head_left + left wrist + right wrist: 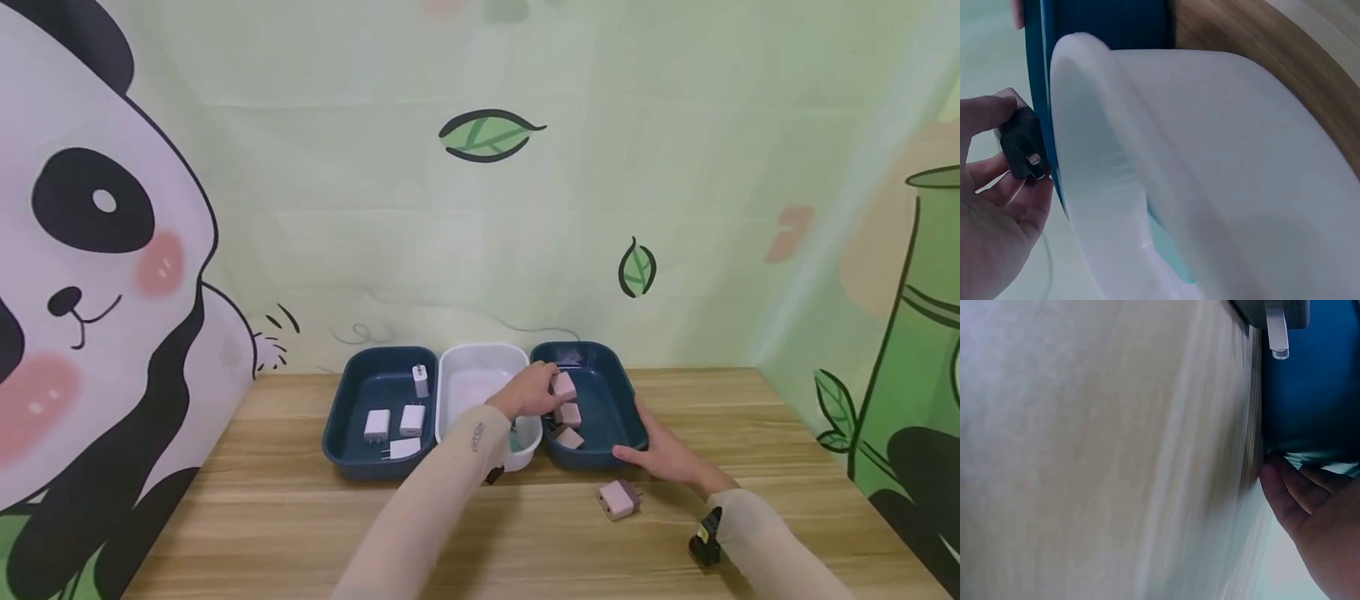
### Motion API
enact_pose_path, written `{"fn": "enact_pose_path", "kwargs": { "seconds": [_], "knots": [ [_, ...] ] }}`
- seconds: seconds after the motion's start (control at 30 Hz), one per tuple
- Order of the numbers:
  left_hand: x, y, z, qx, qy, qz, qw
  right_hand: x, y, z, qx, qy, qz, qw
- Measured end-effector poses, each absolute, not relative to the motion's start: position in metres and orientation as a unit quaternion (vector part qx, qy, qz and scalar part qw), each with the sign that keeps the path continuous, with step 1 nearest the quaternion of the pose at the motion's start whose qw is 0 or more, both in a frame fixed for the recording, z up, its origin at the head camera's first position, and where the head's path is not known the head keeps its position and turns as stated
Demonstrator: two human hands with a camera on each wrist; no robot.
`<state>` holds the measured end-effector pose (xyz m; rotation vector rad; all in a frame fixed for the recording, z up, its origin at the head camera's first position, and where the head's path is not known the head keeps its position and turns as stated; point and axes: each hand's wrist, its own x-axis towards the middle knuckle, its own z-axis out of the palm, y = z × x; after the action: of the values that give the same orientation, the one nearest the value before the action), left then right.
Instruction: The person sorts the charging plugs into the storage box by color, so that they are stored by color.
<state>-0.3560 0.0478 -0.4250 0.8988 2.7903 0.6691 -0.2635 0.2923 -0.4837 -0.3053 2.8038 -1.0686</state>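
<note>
My left hand (531,390) reaches over the white tub and pinches a pink plug adapter (563,386) at the left side of the right-hand blue tub (611,417). In the left wrist view the adapter (1022,140) shows a dark prong face between thumb and fingers. Two more pink adapters (567,415) lie inside that tub, along its left wall. My right hand (671,454) rests on the tub's near right corner, thumb along the front and fingers against the right wall. Another pink adapter (618,500) lies on the table just in front of the tub.
A white tub (491,354) stands between the two blue ones, with a teal piece (517,437) inside. Several white chargers (377,425) lie in the left blue tub (337,442). The wooden table (262,500) meets a printed cloth backdrop, where a thin cord (517,327) hangs.
</note>
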Motion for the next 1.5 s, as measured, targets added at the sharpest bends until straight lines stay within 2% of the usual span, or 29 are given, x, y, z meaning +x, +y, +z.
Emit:
{"fn": "enact_pose_path", "kwargs": {
  "seconds": [0.4, 0.83, 1.5],
  "knots": [
    [-0.362, 0.051, -0.434, 0.249, 0.937, 0.239, 0.053, -0.264, 0.291, -0.481, -0.093, 0.932, -0.346, 0.063],
    [-0.363, 0.054, -0.438, 0.266, 0.943, 0.199, -0.005, -0.268, 0.292, -0.481, -0.09, 0.928, -0.355, 0.065],
    [-0.365, 0.057, -0.45, 0.259, 0.951, 0.169, 0.014, -0.265, 0.294, -0.483, -0.092, 0.931, -0.347, 0.064]
  ]
}}
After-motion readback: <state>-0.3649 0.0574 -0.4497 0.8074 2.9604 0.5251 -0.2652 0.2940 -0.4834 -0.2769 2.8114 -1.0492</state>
